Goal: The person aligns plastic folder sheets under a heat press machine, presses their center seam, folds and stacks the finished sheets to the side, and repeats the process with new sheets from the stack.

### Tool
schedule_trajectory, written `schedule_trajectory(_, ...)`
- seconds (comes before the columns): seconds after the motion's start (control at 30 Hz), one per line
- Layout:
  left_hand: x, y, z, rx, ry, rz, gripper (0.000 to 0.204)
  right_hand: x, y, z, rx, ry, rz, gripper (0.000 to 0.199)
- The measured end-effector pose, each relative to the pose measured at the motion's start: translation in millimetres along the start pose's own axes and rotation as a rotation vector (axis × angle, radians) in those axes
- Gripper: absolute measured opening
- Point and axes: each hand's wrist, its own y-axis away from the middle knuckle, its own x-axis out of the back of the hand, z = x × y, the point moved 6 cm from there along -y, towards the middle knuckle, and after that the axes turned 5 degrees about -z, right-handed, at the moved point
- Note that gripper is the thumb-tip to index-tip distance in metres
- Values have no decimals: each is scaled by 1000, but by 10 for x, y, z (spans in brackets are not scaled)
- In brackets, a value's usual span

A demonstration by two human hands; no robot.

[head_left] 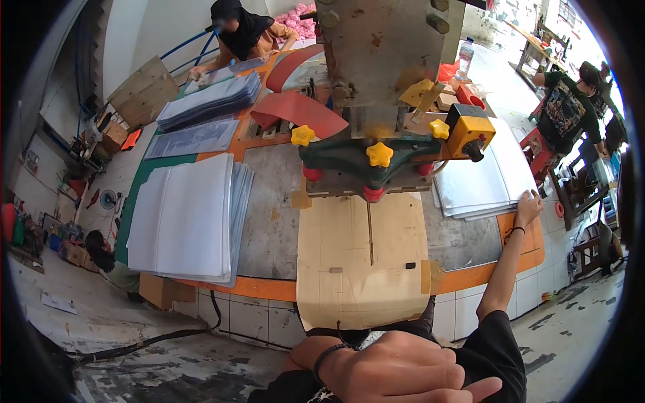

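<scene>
With the dial centred on the view, the bench (248,287) carries a press (386,67) near 12 to 1 o'clock, a tan sheet (356,265) reaching from under it toward 6 o'clock and over the near edge.

The right hand (529,208) is at 3 o'clock, its fingers at the outer near corner of the right stack (474,185) of pale sheets; whether they pinch it, I cannot tell. The left hand (403,366) is at 5 o'clock, raised close to the camera, fingers partly bent; whether it holds anything is hidden.

At 9 o'clock lies the left stack (181,218), also pale sheets, with clear sheets (191,139) beyond it at 10.

Containers: a red bin (474,101) at 2 o'clock, its contents unclear; a clear bottle (465,57) near it, between 1 and 2, its fill too small to judge; a cardboard box (164,290) below the bench at 8, its inside out of sight. A co-worker (238,40) sits at 11, at the far side.
</scene>
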Motion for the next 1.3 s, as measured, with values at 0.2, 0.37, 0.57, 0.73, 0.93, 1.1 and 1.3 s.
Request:
schedule_trajectory(0.2, -59, -108, -50, -71, -9, -22, 31, 12, 21, -14, 25, -103, 17, 38)
schedule_trajectory(0.37, -181, -74, -166, -54, -44, -22, 32, 36, 43, 15, -60, -151, -30, 38)
schedule_trajectory(0.57, -186, -144, -230, -134, -44, -49, 30, 52, 22, -43, -98, -176, -76, 40)
schedule_trajectory(0.73, 127, 69, -114, -80, -208, -282, 21, 2, 30, -108, -107, -193, -102, 42)
schedule_trajectory(0.93, 2132, 590, -422, 433, -1302, 224, 40, 20, -6, 139, -94, -194, -61, 41)
schedule_trajectory(1.1, 3750, 1583, -531, 796, -2125, 76, 85, -27, 21, -24, -106, -208, -81, 40)
schedule_trajectory(1.3, 3798, 1573, -610, 781, -2117, 78, 76, -59, -13, 74, -73, -251, -24, 42)
